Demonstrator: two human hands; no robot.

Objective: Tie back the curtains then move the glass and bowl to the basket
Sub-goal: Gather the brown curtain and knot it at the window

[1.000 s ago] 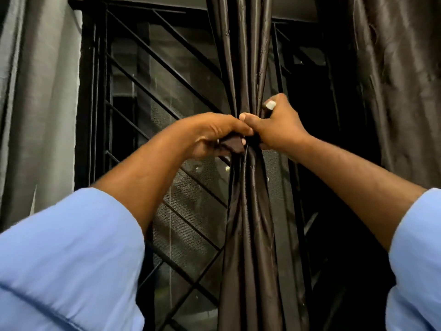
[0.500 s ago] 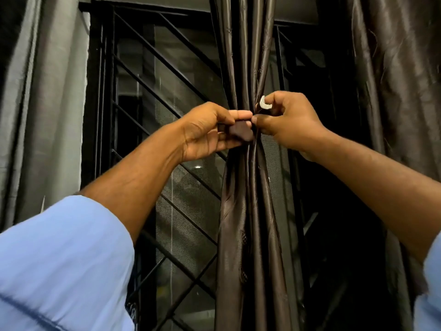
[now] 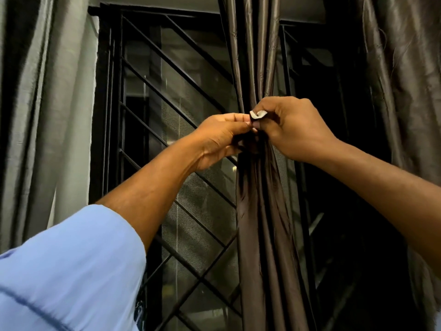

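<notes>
a grey curtain (image 3: 43,111) hangs at far left, beside the barred window (image 3: 167,96). the left hand (image 3: 219,139) pinches a dark tie at the gathered brown curtain (image 3: 260,211). touching it, the right hand (image 3: 293,130) pinches the tie's white tab (image 3: 257,114). another brown curtain (image 3: 405,80) hangs right.

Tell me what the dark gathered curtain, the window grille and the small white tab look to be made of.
Gathered curtain: thin woven fabric, likely satin or taffeta; its dark brown folds shine.
Window grille: probably black-painted metal; thin, straight, rigid bars.
White tab: soft matte material, perhaps a hook-and-loop patch; it curls in the right hand. Too small to be sure.
</notes>
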